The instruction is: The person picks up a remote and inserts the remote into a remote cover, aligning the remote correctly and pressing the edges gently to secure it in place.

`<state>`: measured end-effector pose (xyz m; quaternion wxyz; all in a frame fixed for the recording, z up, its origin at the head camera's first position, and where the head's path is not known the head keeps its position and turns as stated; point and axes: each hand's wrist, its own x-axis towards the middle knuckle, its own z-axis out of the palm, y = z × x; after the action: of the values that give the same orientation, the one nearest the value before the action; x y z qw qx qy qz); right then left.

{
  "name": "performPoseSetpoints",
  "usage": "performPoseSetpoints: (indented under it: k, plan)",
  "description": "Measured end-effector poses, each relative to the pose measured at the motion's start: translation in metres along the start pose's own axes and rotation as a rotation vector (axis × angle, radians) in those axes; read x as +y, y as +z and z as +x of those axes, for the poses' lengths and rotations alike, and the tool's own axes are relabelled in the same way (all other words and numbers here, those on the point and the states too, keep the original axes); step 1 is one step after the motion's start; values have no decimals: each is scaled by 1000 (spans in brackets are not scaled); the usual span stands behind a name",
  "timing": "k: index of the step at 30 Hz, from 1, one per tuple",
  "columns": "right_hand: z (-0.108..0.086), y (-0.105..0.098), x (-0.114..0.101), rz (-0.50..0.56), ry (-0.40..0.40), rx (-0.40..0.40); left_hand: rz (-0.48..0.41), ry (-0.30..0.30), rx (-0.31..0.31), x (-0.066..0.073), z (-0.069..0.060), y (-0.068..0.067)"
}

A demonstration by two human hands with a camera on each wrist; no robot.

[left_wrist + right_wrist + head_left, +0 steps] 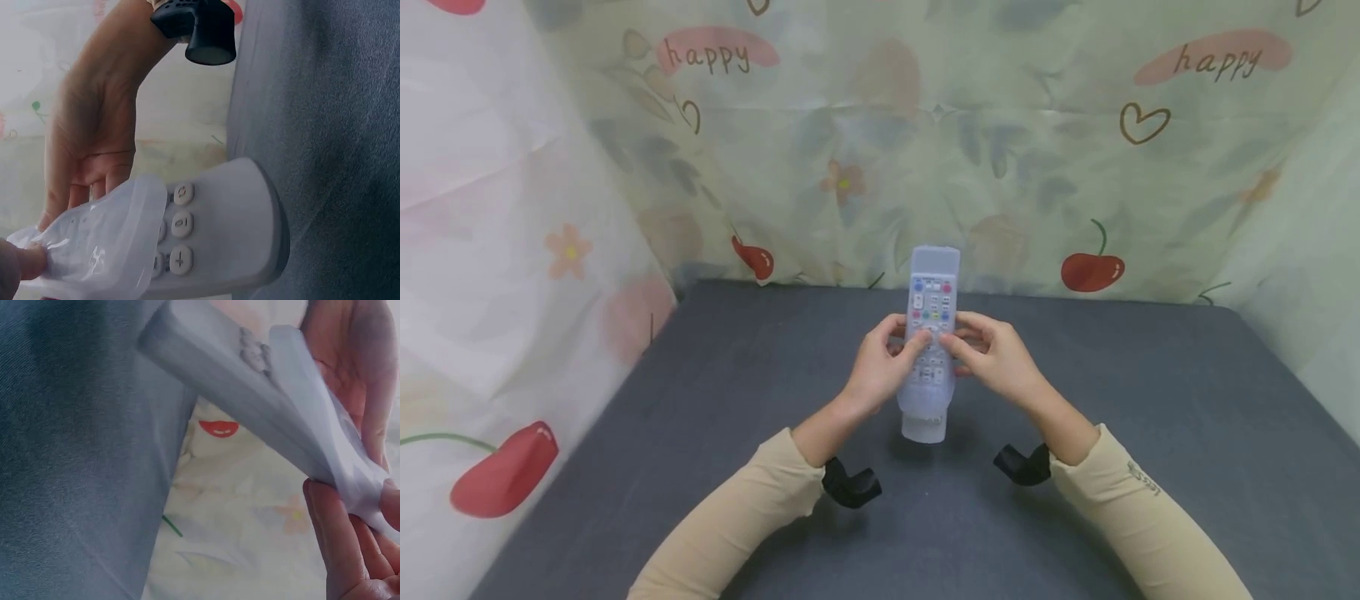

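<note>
A white remote control [924,427] with coloured buttons is held upright, tilted, above the table in the head view. A translucent soft cover [936,261] wraps most of it. The remote's lower end, with several grey-white buttons, sticks out past the cover's edge [147,237] in the left wrist view. My left hand [880,365] grips the left side, thumb on the front and fingers behind. Opposite it, my right hand [998,358] grips the right side, thumb pressing the front. In the right wrist view the cover [312,394] stands away from the remote's face [206,331] near that end.
A dark grey table [760,350] lies under both arms. Printed cloth [940,167] hangs behind it and along the sides. Each wrist carries a black camera mount [852,487], held above the table.
</note>
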<state>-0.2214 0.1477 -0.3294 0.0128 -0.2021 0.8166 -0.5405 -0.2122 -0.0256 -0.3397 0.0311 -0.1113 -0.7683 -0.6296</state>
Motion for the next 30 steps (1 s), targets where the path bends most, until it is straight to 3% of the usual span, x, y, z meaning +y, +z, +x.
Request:
performPoseSetpoints:
  k: [6,9,13,18,21,26,30]
  plan:
    - [2,-4,-7,4,-10,18,68,67,51,2,1,-8]
    - [2,-6,-9,5,4,17,45,119,97,4,2,-11]
    - [2,-6,-9,-1,26,-4,31,207,146,3,4,-12]
    - [1,-6,-9,6,44,-5,78,318,166,0,4,-10]
    - [0,-6,-10,8,46,2,181,409,179,-1,3,-9]
    - [-3,-5,-12,-16,35,33,498,577,203,-1,3,-10]
    - [-5,-4,-13,-26,51,69,681,631,174,-1,3,-11]
